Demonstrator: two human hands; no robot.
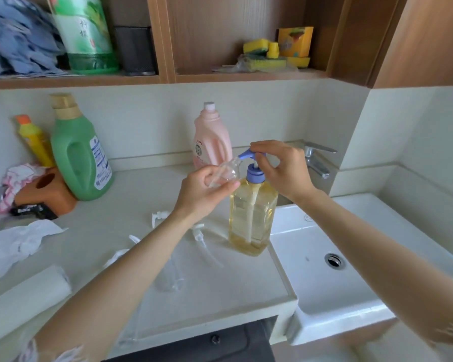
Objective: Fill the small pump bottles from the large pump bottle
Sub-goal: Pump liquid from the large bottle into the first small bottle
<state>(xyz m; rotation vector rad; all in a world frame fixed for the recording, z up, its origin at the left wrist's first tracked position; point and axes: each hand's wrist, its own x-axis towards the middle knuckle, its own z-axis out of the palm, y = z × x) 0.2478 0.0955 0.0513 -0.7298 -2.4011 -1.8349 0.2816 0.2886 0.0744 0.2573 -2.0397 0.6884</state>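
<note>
A: While the large pump bottle [253,218] stands upright on the counter [233,288], at the edge next to the sink [351,270], where are the hands?

B: Right hand [283,168] sits on top of the large bottle's blue pump head [249,154], fingers [266,147] curled over it. Left hand [207,192], just left of the large bottle's neck, grips a small clear bottle [226,172], thumb and fingers wrapped round its body.

A: Orientation of the small one?

B: Tilted, mouth up against the blue nozzle tip. Cannot tell whether liquid is flowing.

A: Large bottle contents?

B: Yellow liquid; white dip tube visible through the clear wall.

A: Other task items?

B: White pump tops [200,237] lie loose on the counter, just left of the large bottle's base. Another clear small bottle [170,278] lies nearer the viewer, partly hidden by the left forearm.

A: Surroundings?

B: Pink jug [212,137] behind the large bottle; green jug [80,152] and yellow bottle [36,142] well to its left; tap [315,159] behind it to the right.
</note>
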